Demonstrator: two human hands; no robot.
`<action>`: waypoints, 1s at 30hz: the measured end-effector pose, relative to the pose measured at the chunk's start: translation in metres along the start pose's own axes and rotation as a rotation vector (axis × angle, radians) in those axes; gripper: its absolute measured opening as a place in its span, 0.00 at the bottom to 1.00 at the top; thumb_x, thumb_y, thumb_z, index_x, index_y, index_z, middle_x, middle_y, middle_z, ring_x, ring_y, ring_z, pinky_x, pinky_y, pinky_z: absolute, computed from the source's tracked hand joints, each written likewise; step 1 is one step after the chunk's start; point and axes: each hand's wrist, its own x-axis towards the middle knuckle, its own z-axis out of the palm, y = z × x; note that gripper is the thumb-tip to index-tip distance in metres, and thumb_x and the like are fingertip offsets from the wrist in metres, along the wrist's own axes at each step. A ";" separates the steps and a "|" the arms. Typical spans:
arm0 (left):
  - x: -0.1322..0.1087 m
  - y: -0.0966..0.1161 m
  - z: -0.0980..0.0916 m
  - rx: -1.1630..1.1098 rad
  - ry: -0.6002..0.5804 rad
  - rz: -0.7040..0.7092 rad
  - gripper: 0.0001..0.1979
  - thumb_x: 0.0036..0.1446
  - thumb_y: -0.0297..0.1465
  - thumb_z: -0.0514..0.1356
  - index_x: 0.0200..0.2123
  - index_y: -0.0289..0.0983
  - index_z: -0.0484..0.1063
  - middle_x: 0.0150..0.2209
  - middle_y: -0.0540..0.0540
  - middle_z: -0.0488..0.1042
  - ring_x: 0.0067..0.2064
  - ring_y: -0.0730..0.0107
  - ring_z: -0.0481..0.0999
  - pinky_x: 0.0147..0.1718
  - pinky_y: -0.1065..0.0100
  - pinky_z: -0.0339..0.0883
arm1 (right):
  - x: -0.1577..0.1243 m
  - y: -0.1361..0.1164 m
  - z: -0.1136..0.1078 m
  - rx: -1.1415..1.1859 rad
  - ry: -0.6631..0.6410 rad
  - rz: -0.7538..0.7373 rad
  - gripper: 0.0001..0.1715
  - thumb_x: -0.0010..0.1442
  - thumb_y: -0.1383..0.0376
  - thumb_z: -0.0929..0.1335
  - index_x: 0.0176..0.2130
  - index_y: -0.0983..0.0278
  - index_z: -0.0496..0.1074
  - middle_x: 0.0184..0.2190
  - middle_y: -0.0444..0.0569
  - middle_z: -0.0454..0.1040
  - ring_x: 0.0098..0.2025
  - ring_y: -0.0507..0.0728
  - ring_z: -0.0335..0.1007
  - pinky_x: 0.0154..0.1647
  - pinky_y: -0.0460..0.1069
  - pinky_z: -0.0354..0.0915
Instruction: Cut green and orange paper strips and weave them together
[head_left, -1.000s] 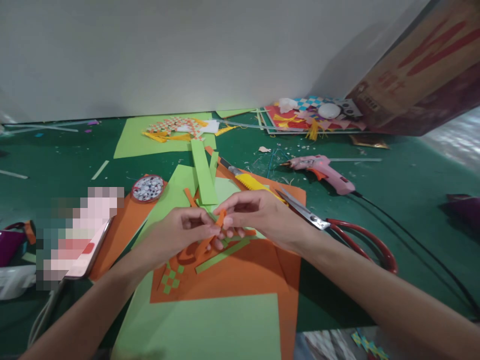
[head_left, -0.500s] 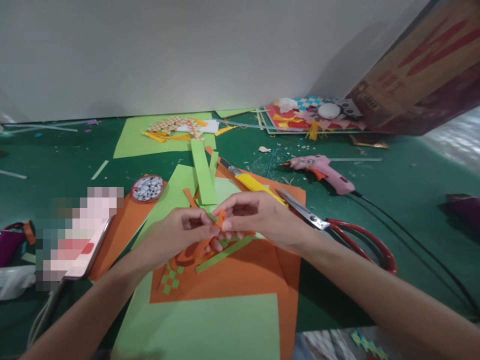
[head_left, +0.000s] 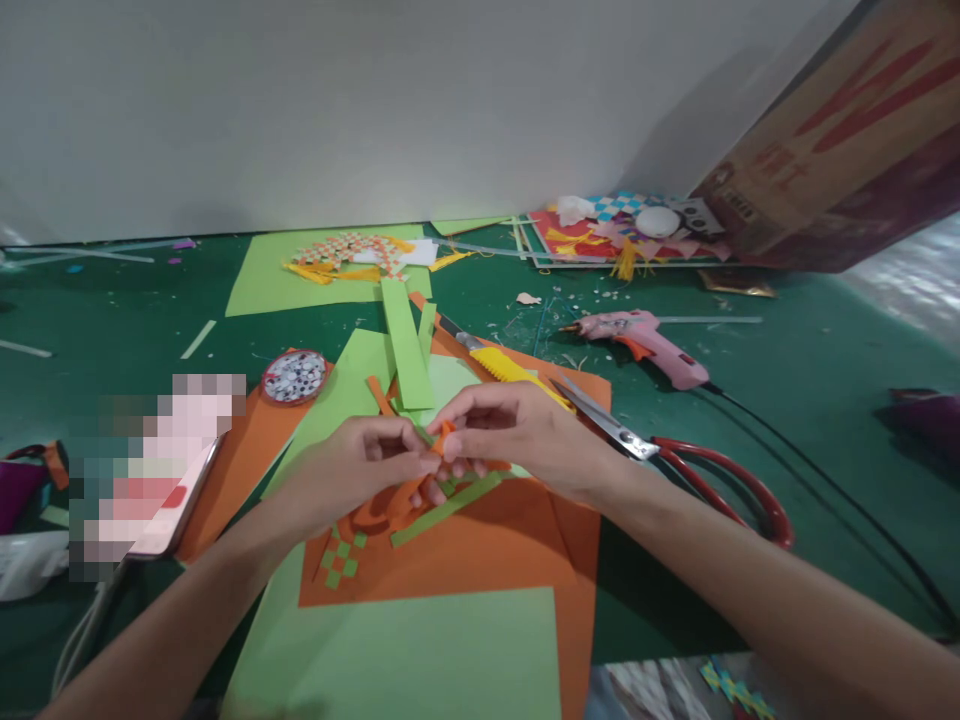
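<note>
Both my left hand (head_left: pixel 375 455) and my right hand (head_left: pixel 502 430) pinch a small orange paper strip (head_left: pixel 447 430) between thumbs and fingers, the hands almost touching. Part of the strip is hidden by the fingers. Right below them lie loose orange strips (head_left: pixel 371 515) and a narrow green paper strip (head_left: pixel 450 510). A small woven green-and-orange checkered piece (head_left: pixel 345 558) rests on the orange sheet (head_left: pixel 480 560) under my left wrist. Beyond my fingers, a wider light green strip (head_left: pixel 405 345) lies lengthwise.
A yellow utility knife (head_left: pixel 506 365) and red-handled scissors (head_left: pixel 637 445) lie beside my right hand. Farther right is a pink glue gun (head_left: pixel 645 340) with a black cord. On the left are a round container of googly eyes (head_left: pixel 295 377) and a phone (head_left: pixel 169 500). A paper bag (head_left: pixel 832 150) stands back right.
Hardly anything differs. The orange strip and the fingertips around it have shifted very slightly; both hands keep their pinch.
</note>
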 end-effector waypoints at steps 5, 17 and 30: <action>0.000 -0.002 -0.001 0.017 0.032 0.018 0.10 0.50 0.36 0.66 0.26 0.35 0.71 0.27 0.47 0.78 0.25 0.76 0.73 0.24 0.76 0.61 | -0.001 -0.001 0.000 -0.033 0.005 0.008 0.14 0.46 0.59 0.75 0.30 0.65 0.74 0.21 0.42 0.71 0.24 0.48 0.66 0.25 0.44 0.63; -0.001 -0.001 0.001 0.063 0.095 0.016 0.14 0.50 0.39 0.65 0.27 0.35 0.69 0.27 0.45 0.78 0.18 0.79 0.67 0.13 0.78 0.49 | 0.000 -0.004 0.002 -0.031 -0.040 0.035 0.15 0.46 0.59 0.76 0.32 0.65 0.76 0.22 0.43 0.73 0.24 0.48 0.65 0.25 0.45 0.60; -0.002 -0.003 0.001 0.178 0.213 0.058 0.14 0.51 0.38 0.64 0.24 0.36 0.66 0.20 0.51 0.73 0.18 0.79 0.66 0.15 0.78 0.53 | -0.001 -0.004 0.004 -0.137 0.037 0.033 0.13 0.48 0.58 0.75 0.31 0.64 0.74 0.23 0.42 0.74 0.22 0.47 0.65 0.23 0.44 0.62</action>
